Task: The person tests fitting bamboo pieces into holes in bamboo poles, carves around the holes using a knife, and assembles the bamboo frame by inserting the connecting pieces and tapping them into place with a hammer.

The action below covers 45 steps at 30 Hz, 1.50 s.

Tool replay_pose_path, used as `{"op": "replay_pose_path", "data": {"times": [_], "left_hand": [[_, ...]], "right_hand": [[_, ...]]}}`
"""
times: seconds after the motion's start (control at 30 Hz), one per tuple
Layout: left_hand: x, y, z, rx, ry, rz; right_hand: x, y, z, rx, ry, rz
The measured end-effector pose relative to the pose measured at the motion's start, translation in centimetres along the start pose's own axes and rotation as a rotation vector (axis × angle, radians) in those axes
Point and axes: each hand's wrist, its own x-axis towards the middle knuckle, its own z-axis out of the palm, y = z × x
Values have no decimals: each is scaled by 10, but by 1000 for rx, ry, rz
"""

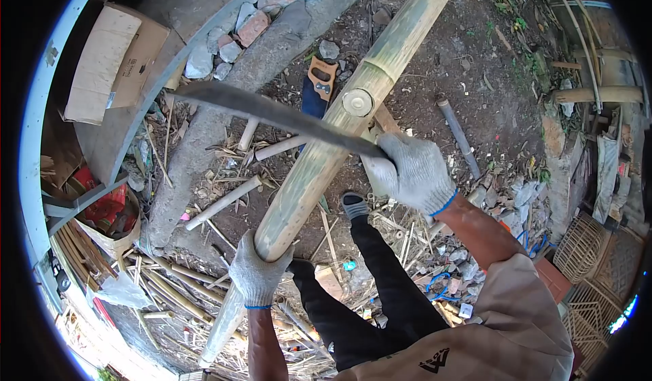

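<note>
Head view: right grip (413, 170) clenched round a blurred machete (272, 113); left grip (258, 272) wrapped about the bamboo pole (307, 180), slanting beneath the blade; I'd fear a glancing edge skidding down that round surface into the lower glove.

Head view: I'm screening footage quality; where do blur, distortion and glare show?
In the head view, motion blur smears the machete blade; the bamboo pole looks sharper; the pale beam at left bows, likely fisheye distortion; glare washes out the lower-left edge.
</note>
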Motion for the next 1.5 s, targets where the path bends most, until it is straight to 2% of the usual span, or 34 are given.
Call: {"op": "replay_pose_path", "data": {"times": [0.03, 0.17, 0.3, 0.4, 0.53, 0.67, 0.83, 0.93, 1.07, 1.1, 1.2, 1.33, 1.37, 1.47, 1.5], "left_hand": [[-1, -1, -1, 11, -10, 4], [-1, 3, 2, 16, 3, -4], [-2, 8, 0, 1, -2, -11], [-2, 5, -1, 1, 3, 6], [-2, 4, 3, 7, 17, 13], [-2, 11, -1, 3, -11, -20], [-5, 8, 3, -9, 13, 12], [-3, 10, 0, -4, 10, 9], [-5, 12, -3, -4, -46, -43], [-4, 9, -1, 10, -37, -12], [-6, 8, 2, 3, 19, 7], [-6, 12, -1, 1, -46, -34], [-6, 13, 0, 8, -53, -36], [-4, 13, -1, 16, -27, -13], [-6, 9, 3, 13, 1, 2]], "right_hand": [[6, 8, 8, -98, -145, 184], [0, 1, -4, -92, -136, 194], [-12, -10, -14, 14, 40, -31], [-7, 18, 10, -126, -136, 216], [-10, 6, 0, -143, -125, 171], [-12, -7, -12, -40, 32, -48], [-3, 5, -2, -101, -216, 276], [-13, -7, -8, -101, -50, 56], [-7, 12, 3, -58, -118, 139], [-6, 20, 10, -172, -113, 151], [-9, 19, 3, -148, -167, 176], [-11, -1, -10, -60, 46, -31], [-11, 5, -8, -40, 43, -40], [-4, 23, 5, -202, -223, 226], [-5, 17, -2, -152, -258, 265]]}}
